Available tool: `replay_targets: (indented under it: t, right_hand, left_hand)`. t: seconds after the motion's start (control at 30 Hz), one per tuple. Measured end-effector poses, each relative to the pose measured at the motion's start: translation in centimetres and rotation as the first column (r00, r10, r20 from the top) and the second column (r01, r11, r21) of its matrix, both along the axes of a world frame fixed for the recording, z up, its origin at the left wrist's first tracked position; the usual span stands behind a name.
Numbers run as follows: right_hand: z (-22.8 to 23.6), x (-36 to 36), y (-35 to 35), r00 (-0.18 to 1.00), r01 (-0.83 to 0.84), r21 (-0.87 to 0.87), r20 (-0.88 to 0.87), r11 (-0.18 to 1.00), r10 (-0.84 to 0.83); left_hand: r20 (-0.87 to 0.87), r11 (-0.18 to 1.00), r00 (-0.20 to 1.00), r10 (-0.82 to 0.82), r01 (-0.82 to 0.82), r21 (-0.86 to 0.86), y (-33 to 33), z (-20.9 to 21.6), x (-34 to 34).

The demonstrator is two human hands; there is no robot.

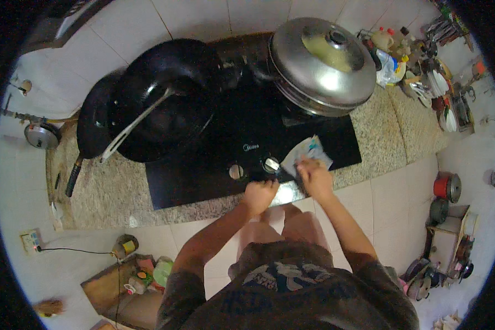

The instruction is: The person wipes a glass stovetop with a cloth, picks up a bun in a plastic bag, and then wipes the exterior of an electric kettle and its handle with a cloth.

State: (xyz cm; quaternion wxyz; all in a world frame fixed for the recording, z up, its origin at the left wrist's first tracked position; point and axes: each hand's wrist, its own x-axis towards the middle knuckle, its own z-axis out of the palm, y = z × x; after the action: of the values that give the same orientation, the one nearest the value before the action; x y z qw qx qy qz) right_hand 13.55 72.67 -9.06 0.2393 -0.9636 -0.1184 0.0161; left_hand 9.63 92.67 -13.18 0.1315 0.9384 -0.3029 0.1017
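Observation:
My right hand (pixel 314 177) grips a pale cloth (pixel 307 153) with blue-green marks and presses it against the black glass cooktop (pixel 203 184), near its front right part. Just left of the cloth is a silver control knob (pixel 271 165); a second knob (pixel 236 172) sits further left. My left hand (pixel 261 196) rests at the cooktop's front edge, below the knobs, with its fingers curled in. Whatever those fingers may hold is hidden.
A large black wok (pixel 165 124) with a metal spatula (pixel 140 124) covers the left burner, beside another dark pan (pixel 93 118). On the right burner stands a lidded steel pot (pixel 324 69). Bottles (pixel 382 39) and dishes crowd the granite counter's (pixel 388 129) far right end.

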Motion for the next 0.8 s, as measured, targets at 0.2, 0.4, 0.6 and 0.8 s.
replay_targets:
  t: [0.2, 0.4, 0.6, 0.8]
  right_hand:
    - [-0.2, 1.6, 0.6, 0.984, -0.112, -0.013, 0.139, 0.994, 0.113]
    - [-5.5, 6.5, -9.3, 0.905, 0.399, -0.286, 0.273, 0.871, -0.325]
    - [-6.6, 8.0, -1.8, 0.898, 0.351, -0.235, 0.358, 0.906, -0.255]
    - [-3.3, 0.9, 1.9, 0.952, -0.208, 0.010, 0.229, 0.978, 0.201]
  left_hand:
    - [0.017, 0.998, 0.998, -0.063, 0.063, -0.018, 0.3, -0.2, -0.4]
    - [0.000, 0.997, 1.000, 0.000, 0.000, -0.077, 0.5, -0.9, -1.5]
    - [0.000, 0.969, 0.991, 0.134, -0.131, -0.212, 0.2, -0.9, -2.8]
    - [-0.375, 0.769, 0.831, 0.412, -0.537, -0.346, 1.9, 3.2, -3.4]
